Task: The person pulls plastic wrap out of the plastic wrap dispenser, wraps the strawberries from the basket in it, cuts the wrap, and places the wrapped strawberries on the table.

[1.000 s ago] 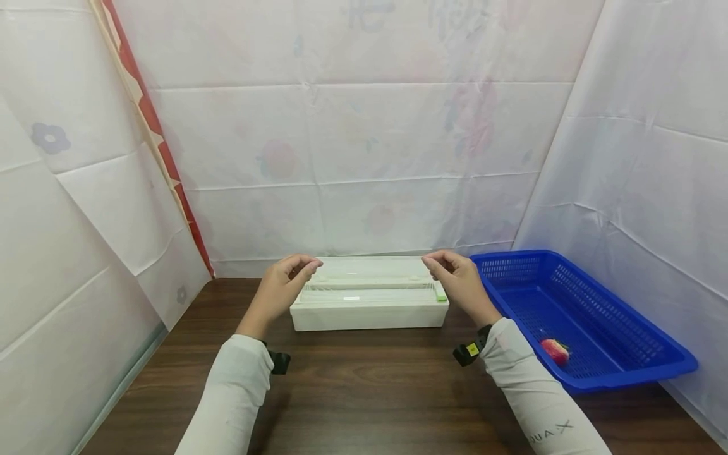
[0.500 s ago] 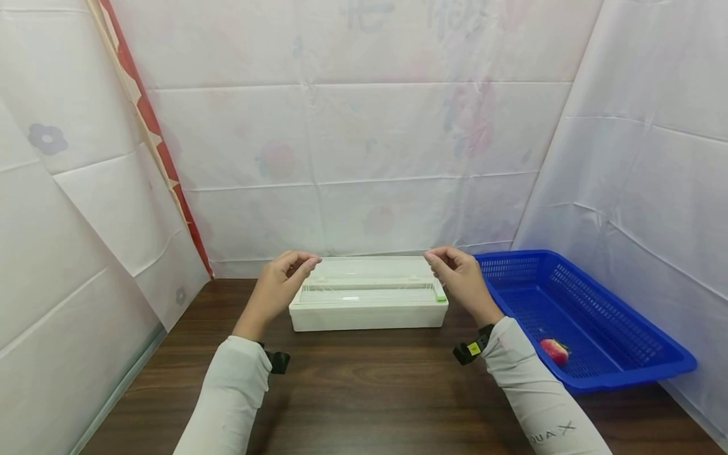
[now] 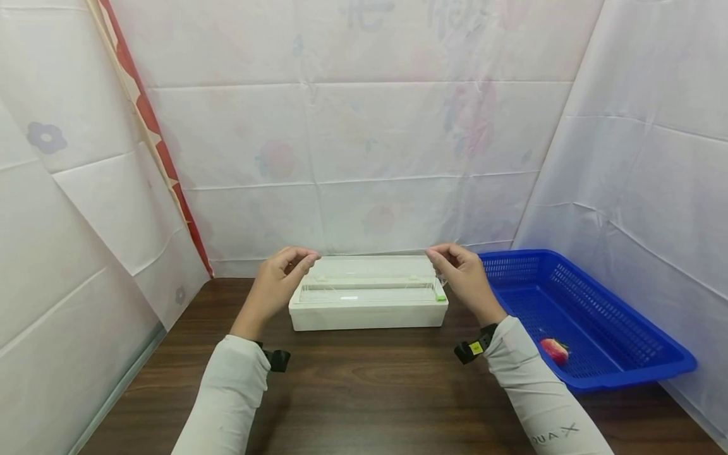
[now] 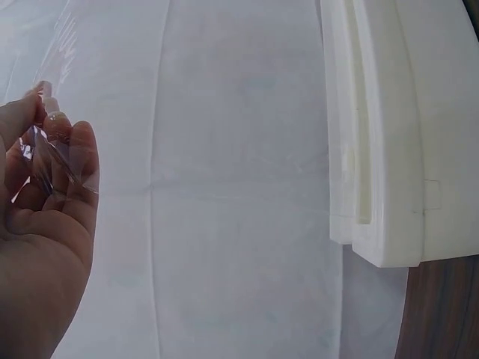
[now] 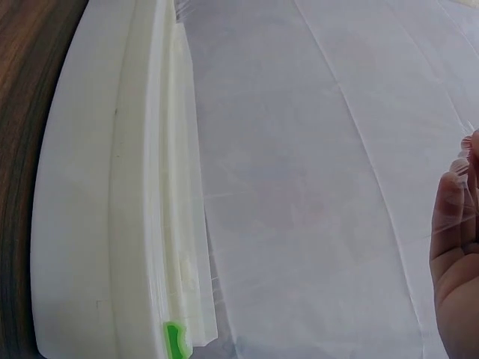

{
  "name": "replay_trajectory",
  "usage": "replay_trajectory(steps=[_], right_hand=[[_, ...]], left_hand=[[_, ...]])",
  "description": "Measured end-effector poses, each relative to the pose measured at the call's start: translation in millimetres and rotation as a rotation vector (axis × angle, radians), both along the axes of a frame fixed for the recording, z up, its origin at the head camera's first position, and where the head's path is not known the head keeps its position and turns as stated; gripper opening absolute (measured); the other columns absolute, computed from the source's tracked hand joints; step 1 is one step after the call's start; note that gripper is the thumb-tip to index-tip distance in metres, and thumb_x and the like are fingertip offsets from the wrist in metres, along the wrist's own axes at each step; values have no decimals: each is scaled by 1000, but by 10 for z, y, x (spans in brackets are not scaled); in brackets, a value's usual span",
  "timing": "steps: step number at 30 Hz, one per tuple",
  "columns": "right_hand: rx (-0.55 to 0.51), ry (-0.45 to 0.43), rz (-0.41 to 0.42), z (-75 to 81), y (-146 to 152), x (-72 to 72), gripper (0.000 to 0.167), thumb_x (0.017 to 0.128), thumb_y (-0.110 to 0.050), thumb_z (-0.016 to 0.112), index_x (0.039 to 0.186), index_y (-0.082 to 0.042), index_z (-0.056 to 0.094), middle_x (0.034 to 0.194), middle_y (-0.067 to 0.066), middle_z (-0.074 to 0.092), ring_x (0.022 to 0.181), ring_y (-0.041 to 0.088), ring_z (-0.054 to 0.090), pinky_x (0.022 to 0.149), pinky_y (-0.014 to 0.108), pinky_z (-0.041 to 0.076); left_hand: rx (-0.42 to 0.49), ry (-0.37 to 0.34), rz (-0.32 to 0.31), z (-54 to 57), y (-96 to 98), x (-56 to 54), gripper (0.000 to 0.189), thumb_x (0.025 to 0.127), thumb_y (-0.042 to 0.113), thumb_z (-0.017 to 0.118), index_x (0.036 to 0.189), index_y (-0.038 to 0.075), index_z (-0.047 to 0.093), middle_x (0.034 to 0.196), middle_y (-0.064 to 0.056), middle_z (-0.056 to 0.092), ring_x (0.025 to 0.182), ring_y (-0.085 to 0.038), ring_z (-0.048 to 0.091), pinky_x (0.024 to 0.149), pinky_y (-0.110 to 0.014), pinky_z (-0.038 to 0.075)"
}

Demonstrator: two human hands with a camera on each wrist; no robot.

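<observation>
A white cling film dispenser [image 3: 368,318] lies lengthwise on the table, with its lid raised at the back and a green slider [image 3: 440,298] at its right end. My left hand [image 3: 275,284] pinches one corner of a sheet of clear cling film [image 4: 61,52] between thumb and fingers, above the box's left end. Opposite it, my right hand [image 3: 465,278] pinches the film's other corner, above the right end. The sheet spans between both hands and is nearly invisible in the head view. In the wrist views, some film bunches over the fingers.
To the right stands a blue plastic basket [image 3: 620,328] with a red and yellowish fruit-like piece [image 3: 554,351] inside. White patterned sheets [image 3: 364,139] hang behind and on both sides of the dark wooden table [image 3: 364,392].
Both hands have risen slightly and drifted a little apart, still pinching the film. The dispenser and the basket stay where they were.
</observation>
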State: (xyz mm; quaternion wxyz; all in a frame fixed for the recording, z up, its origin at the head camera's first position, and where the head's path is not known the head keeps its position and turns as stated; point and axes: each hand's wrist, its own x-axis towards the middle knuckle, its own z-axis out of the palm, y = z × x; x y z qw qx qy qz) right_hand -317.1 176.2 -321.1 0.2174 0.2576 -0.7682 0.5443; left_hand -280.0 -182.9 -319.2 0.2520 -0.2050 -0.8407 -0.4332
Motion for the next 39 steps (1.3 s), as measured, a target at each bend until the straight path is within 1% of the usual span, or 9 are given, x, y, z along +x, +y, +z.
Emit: replay_trajectory(steps=[6,11,18,23,26,29,32,36,39], right_hand=[[0,36,7,172,-73,194,14,100,-5,62,104,6,70,79,21,60,72,34,56,60,25,48],[-8,41,2,232,-90,262,14,99,-4,63,102,8,70,80,21,61,72,33,57,59,26,48],[0,49,1,275,-85,290,16,99,-4,63,103,9,70,82,25,63,71,23,58,60,22,47],[15,53,-10,308,-81,317,17,99,-5,63,104,10,70,86,29,64,73,31,59,61,19,46],[24,58,-18,324,-78,330,17,99,-4,63,104,10,70,86,27,64,75,34,58,62,20,46],[25,67,-21,340,-79,343,16,99,-4,63,103,9,70,84,24,64,74,30,58,62,20,45],[24,80,-21,361,-76,353,15,99,-4,63,103,9,70,82,22,63,72,22,57,61,19,44],[29,100,-16,377,-67,350,14,99,-2,63,103,9,70,80,18,61,70,12,54,60,20,44],[24,110,-10,380,-65,336,13,98,-1,63,102,9,70,78,14,60,68,10,54,60,20,44]], left_hand=[[13,10,-8,28,4,26,29,103,36,58,113,12,72,102,0,65,85,-29,62,68,-31,49],[8,10,-7,59,4,45,32,103,37,57,114,11,72,104,-1,65,85,-21,60,69,-31,49],[9,5,-25,99,-8,77,32,103,39,58,114,13,72,105,1,64,84,-16,59,69,-31,49],[9,12,-27,121,-6,83,31,103,38,57,115,13,72,104,1,64,85,-21,60,69,-31,49],[5,12,-24,133,-4,87,30,103,37,58,115,13,72,104,1,64,85,-22,61,68,-31,49],[0,16,-25,146,-4,95,31,103,37,57,115,11,72,104,0,64,85,-19,60,69,-31,49],[-7,26,-25,160,-3,98,32,104,35,57,116,9,71,105,-1,64,84,-19,60,69,-30,49],[-8,30,-21,182,-4,110,31,104,36,56,115,11,72,102,-1,63,80,-20,57,67,-30,47],[-2,25,-19,194,-4,118,30,103,37,57,114,14,72,100,0,62,77,-19,54,65,-30,46]])
